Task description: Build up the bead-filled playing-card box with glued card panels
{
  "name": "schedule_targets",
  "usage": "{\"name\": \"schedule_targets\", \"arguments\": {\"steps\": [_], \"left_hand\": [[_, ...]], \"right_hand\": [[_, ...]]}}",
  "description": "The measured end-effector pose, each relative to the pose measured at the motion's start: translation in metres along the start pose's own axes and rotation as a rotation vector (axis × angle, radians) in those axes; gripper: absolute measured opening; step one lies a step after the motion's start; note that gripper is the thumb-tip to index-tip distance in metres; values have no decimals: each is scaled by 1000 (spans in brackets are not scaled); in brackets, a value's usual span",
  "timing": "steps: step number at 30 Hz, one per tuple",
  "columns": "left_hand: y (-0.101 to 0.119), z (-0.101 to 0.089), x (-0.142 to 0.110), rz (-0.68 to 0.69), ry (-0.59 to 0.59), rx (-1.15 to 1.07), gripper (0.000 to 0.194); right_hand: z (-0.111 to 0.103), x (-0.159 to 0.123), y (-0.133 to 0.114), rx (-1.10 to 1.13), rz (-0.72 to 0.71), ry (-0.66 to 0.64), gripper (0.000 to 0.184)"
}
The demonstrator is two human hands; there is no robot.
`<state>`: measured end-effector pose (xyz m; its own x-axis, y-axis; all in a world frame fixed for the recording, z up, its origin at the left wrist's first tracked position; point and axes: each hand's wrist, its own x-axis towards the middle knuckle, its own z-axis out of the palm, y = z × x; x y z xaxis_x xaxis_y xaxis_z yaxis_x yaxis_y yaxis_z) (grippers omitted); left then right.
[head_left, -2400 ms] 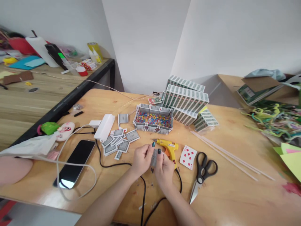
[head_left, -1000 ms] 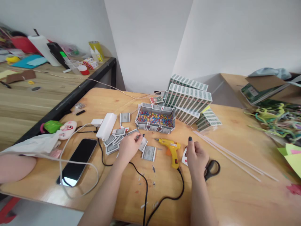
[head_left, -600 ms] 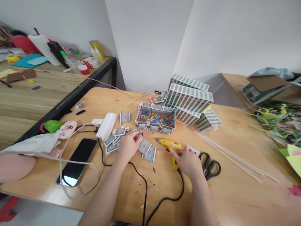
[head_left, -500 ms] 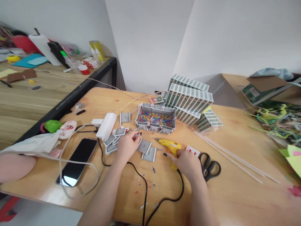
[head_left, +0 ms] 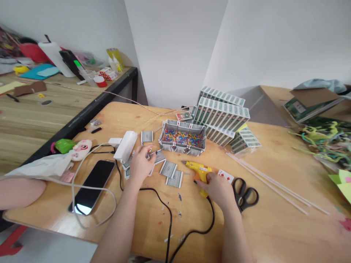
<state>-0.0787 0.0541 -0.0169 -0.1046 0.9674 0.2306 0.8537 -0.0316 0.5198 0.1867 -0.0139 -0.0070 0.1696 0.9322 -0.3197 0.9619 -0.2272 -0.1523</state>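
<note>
My right hand (head_left: pixel 221 190) grips the handle of a yellow hot glue gun (head_left: pixel 197 168) that lies with its nozzle pointing left. My left hand (head_left: pixel 141 164) is above a scatter of folded grey-backed playing cards (head_left: pixel 168 168), its fingers curled together. Whatever is between those fingertips is too small to make out, and the hand hides some of the cards. Behind the cards stands an open box made of folded playing cards (head_left: pixel 182 149), with many small red, yellow and blue pieces (head_left: pixel 181 137) inside.
Stacked card packs (head_left: pixel 222 113) stand behind the box. Black scissors (head_left: pixel 245 194) and a seven of diamonds (head_left: pixel 225 176) lie beside my right hand, with clear glue sticks (head_left: pixel 268 179) farther right. A phone (head_left: pixel 91 187), white power strip (head_left: pixel 125 147) and cables are on the left.
My left hand has moved left, away from the middle cards, uncovering a card near the box. My right hand stays on the glue gun. The view has shifted slightly.
</note>
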Motion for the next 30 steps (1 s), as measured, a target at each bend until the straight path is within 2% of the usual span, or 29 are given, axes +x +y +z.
{"name": "schedule_targets", "arguments": {"steps": [4,8,13,18,19,21,23,25,28,30], "left_hand": [[-3,3,-4,112,-176,45,40],[-5,8,-7,80,-233,51,45],[-4,1,-3,45,-195,-21,46],[-4,-18,4,-84,-4,-107,46],[-4,-20,4,-109,11,-128,46],[-1,-23,3,-120,-33,-178,47],[4,-21,-1,-65,-127,-183,52],[10,-17,-7,30,-191,-96,58],[17,-11,-13,144,-216,118,53],[19,-8,-15,171,-214,230,48]], "right_hand": [[-2,0,-1,-3,-7,13,34],[-3,0,0,-3,3,41,31],[-2,2,1,29,18,76,31],[0,2,0,79,24,104,32],[0,2,0,87,33,103,33],[0,2,0,93,63,97,36],[0,2,2,96,80,98,38],[0,4,4,113,60,117,40],[-1,5,9,191,33,180,42],[-2,4,13,277,72,255,43]]}}
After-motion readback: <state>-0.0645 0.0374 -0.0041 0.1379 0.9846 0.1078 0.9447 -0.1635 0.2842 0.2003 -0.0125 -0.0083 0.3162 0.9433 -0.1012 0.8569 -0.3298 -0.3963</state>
